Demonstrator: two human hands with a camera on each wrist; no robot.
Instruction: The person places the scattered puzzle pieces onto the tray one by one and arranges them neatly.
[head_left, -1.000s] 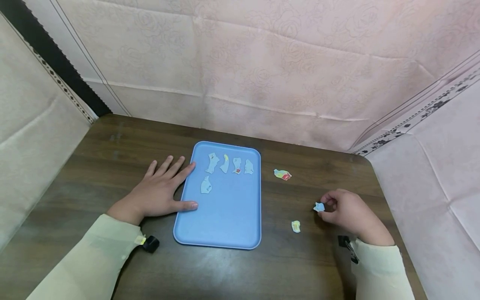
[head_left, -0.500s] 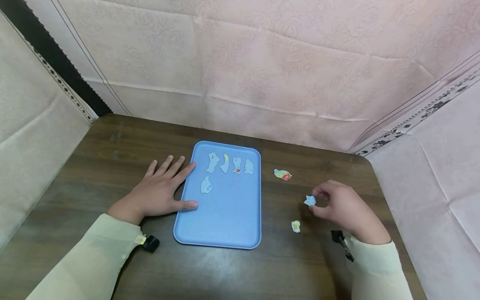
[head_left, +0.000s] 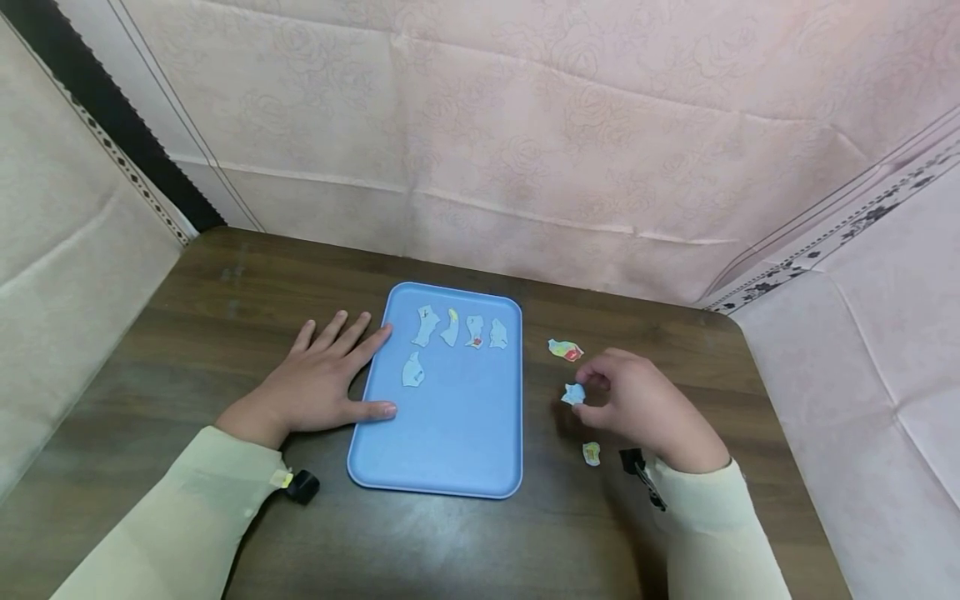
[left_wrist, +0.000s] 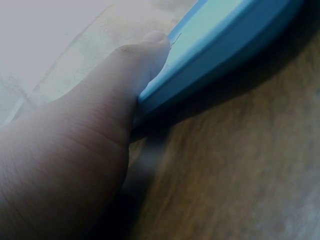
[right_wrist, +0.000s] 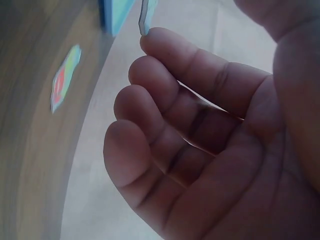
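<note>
My left hand point(head_left: 318, 383) lies spread at the left edge of a blue tray point(head_left: 442, 450), thumb and index fingertip over its rim. In the left wrist view the thumb point(left_wrist: 135, 65) laps onto the tray's edge. To the right of the tray, my right hand point(head_left: 637, 404) pinches a small light-blue jigsaw-like paper piece point(head_left: 573, 394) between thumb and index finger, above the table. The right wrist view shows this piece point(right_wrist: 145, 17) edge-on at the index fingertip, the other fingers curled with nothing in them. Several pale-blue pieces point(head_left: 425, 326) form a row on the tray, with one piece point(head_left: 412, 370) below them.
A yellow-and-red piece point(head_left: 566, 349) lies on the wooden table point(head_left: 300, 542) beyond the right hand; a small yellowish piece point(head_left: 592, 453) lies nearer. Pale cloth point(head_left: 525, 125) hangs along the table's back and sides.
My right hand has carried the light-blue piece leftward, from the right part of the table to between the two loose pieces. The left hand and tray have stayed put.
</note>
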